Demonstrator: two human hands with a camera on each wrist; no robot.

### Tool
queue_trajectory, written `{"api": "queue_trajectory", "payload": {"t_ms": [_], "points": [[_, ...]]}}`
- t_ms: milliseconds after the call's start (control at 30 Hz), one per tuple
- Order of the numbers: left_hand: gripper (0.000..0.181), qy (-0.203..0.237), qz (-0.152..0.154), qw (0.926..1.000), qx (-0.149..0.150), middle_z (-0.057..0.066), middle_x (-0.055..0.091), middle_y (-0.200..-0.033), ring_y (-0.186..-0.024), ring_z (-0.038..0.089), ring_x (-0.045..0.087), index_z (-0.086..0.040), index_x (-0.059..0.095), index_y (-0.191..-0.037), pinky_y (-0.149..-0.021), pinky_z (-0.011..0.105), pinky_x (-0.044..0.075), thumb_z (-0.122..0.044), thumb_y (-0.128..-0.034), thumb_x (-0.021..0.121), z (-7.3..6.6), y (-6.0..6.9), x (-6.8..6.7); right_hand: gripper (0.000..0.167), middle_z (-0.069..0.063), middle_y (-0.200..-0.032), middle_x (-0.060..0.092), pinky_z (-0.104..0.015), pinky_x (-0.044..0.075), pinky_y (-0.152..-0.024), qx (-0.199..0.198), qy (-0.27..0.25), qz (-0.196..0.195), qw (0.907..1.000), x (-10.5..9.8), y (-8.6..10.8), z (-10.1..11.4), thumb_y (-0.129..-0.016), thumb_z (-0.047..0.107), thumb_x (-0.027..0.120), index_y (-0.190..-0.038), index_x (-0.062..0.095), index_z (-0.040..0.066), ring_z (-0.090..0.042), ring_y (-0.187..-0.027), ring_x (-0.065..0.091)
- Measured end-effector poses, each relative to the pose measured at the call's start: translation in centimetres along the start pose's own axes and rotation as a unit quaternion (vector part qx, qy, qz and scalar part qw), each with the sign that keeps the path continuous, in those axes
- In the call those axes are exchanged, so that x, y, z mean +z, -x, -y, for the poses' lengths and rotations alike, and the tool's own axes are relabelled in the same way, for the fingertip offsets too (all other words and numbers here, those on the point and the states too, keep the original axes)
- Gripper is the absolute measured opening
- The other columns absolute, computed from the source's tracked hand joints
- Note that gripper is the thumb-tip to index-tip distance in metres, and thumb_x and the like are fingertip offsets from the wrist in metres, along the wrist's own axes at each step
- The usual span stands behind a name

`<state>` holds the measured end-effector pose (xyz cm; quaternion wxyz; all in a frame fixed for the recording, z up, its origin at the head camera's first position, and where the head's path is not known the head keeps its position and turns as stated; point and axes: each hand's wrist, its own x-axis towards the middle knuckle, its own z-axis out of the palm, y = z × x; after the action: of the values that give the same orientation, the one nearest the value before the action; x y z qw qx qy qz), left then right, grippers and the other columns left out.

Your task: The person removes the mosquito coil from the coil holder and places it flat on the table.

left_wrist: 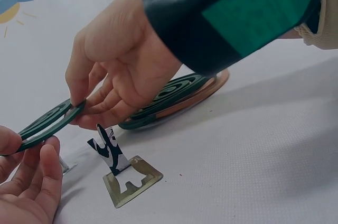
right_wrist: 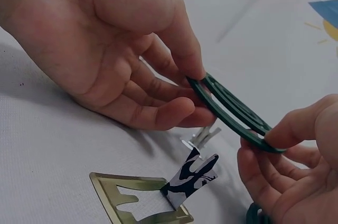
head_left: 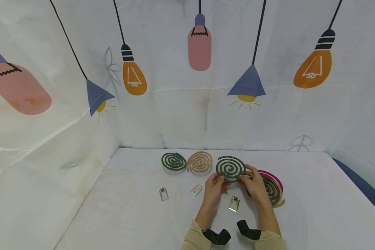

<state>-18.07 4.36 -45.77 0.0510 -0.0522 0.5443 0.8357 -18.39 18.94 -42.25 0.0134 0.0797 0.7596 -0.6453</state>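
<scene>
A green mosquito coil (head_left: 230, 169) is held up off the table between both hands, tilted. My left hand (head_left: 213, 190) pinches its left edge between thumb and fingers. On the opposite edge, my right hand (head_left: 255, 184) pinches it the same way. Below the coil, a gold-coloured metal coil stand (head_left: 234, 203) lies on the table; the right wrist view shows its patterned tab (right_wrist: 191, 177) bent upward. Partly behind the right forearm is a stack of coils (head_left: 272, 189) in green, tan and pink.
Farther back on the white table lie another green coil (head_left: 174, 161) and a tan coil (head_left: 200, 161), side by side. Two silvery coil stands (head_left: 164, 194) rest in front of them. A white sheet printed with lamps (head_left: 181, 114) hangs behind the table.
</scene>
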Motion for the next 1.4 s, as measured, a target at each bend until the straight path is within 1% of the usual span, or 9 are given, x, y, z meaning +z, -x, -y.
{"api": "queue_trajectory", "payload": {"t_ms": [167, 267, 467, 633, 867, 1000, 1100, 1233, 1400], "points": [[0.024, -0.005, 0.004, 1.0000, -0.005, 0.005, 0.067, -0.093, -0.075, 0.009, 0.066, 0.002, 0.055, -0.114, -0.064, 0.019, 0.052, -0.011, -0.0944, 0.054, 0.01, 0.03, 0.06, 0.056, -0.022, -0.129, 0.047, -0.019, 0.052, -0.075, -0.001, -0.006, -0.004, 1.0000, -0.13, -0.07, -0.02, -0.093, 0.004, 0.049, -0.144, 0.027, 0.004, 0.000, -0.078, 0.058], [0.024, -0.009, 0.008, 0.9999, -0.003, 0.004, 0.067, -0.092, -0.075, 0.009, 0.066, 0.002, 0.055, -0.115, -0.064, 0.019, 0.052, -0.011, -0.0944, 0.054, 0.03, 0.05, 0.10, 0.056, -0.022, -0.128, 0.047, -0.020, 0.052, -0.074, -0.006, -0.008, -0.008, 0.9999, -0.14, -0.11, -0.06, -0.092, 0.003, 0.049, -0.144, 0.028, 0.004, -0.001, -0.078, 0.058], [0.025, -0.014, 0.009, 0.9999, -0.004, 0.004, 0.067, -0.093, -0.077, 0.009, 0.066, 0.002, 0.056, -0.115, -0.065, 0.019, 0.052, -0.012, -0.0943, 0.054, 0.05, 0.14, 0.04, 0.054, -0.020, -0.127, 0.049, -0.018, 0.051, -0.073, -0.015, -0.002, -0.014, 0.9998, -0.20, -0.24, -0.25, -0.091, 0.003, 0.050, -0.142, 0.030, 0.004, 0.000, -0.077, 0.059], [0.025, -0.012, 0.014, 0.9998, -0.008, 0.005, 0.067, -0.094, -0.078, 0.009, 0.066, 0.001, 0.055, -0.116, -0.068, 0.020, 0.052, -0.012, -0.0947, 0.054, -0.07, 0.36, 0.01, 0.055, -0.021, -0.127, 0.049, -0.018, 0.052, -0.071, -0.022, -0.009, -0.015, 0.9996, -0.28, -0.22, -0.30, -0.091, 0.003, 0.053, -0.141, 0.031, 0.003, 0.001, -0.075, 0.060], [0.024, -0.006, 0.019, 0.9998, -0.007, 0.003, 0.066, -0.091, -0.078, 0.010, 0.067, 0.001, 0.055, -0.115, -0.068, 0.021, 0.053, -0.012, -0.0947, 0.053, -0.02, 0.21, 0.09, 0.056, -0.022, -0.128, 0.049, -0.018, 0.051, -0.070, -0.028, -0.011, -0.017, 0.9994, -0.40, -0.19, -0.26, -0.089, 0.000, 0.052, -0.141, 0.030, 0.003, 0.002, -0.073, 0.059], [0.023, -0.003, 0.027, 0.9996, -0.003, 0.003, 0.066, -0.092, -0.078, 0.011, 0.067, 0.001, 0.056, -0.115, -0.067, 0.021, 0.053, -0.012, -0.0948, 0.053, 0.01, 0.17, 0.16, 0.055, -0.019, -0.125, 0.050, -0.018, 0.052, -0.069, -0.031, -0.023, -0.027, 0.9989, -0.36, -0.28, -0.18, -0.088, -0.002, 0.051, -0.139, 0.031, 0.003, 0.002, -0.072, 0.059], [0.023, -0.001, 0.035, 0.9994, -0.005, 0.003, 0.067, -0.092, -0.078, 0.011, 0.067, 0.000, 0.056, -0.114, -0.066, 0.020, 0.053, -0.011, -0.0946, 0.053, 0.06, 0.12, 0.21, 0.054, -0.018, -0.121, 0.051, -0.018, 0.051, -0.068, -0.032, -0.026, -0.034, 0.9986, -0.40, -0.31, -0.10, -0.089, -0.001, 0.053, -0.139, 0.032, 0.002, 0.002, -0.071, 0.058], [0.022, 0.003, 0.039, 0.9992, -0.006, 0.002, 0.067, -0.090, -0.077, 0.011, 0.067, 0.002, 0.056, -0.113, -0.065, 0.020, 0.052, -0.009, -0.0942, 0.053, 0.21, 0.08, 0.26, 0.055, -0.019, -0.124, 0.051, -0.019, 0.051, -0.068, -0.027, -0.007, -0.030, 0.9992, -0.61, -0.10, 0.10, -0.089, 0.003, 0.054, -0.140, 0.031, 0.002, 0.002, -0.072, 0.059], [0.023, 0.008, 0.042, 0.9991, -0.004, 0.001, 0.067, -0.090, -0.076, 0.010, 0.066, 0.003, 0.055, -0.114, -0.065, 0.020, 0.052, -0.008, -0.0943, 0.053, 0.40, 0.15, 0.23, 0.056, -0.021, -0.127, 0.051, -0.019, 0.052, -0.071, -0.032, 0.024, -0.017, 0.9991, -0.97, 0.17, 0.45, -0.089, 0.003, 0.051, -0.141, 0.029, 0.005, 0.002, -0.075, 0.059]]}}
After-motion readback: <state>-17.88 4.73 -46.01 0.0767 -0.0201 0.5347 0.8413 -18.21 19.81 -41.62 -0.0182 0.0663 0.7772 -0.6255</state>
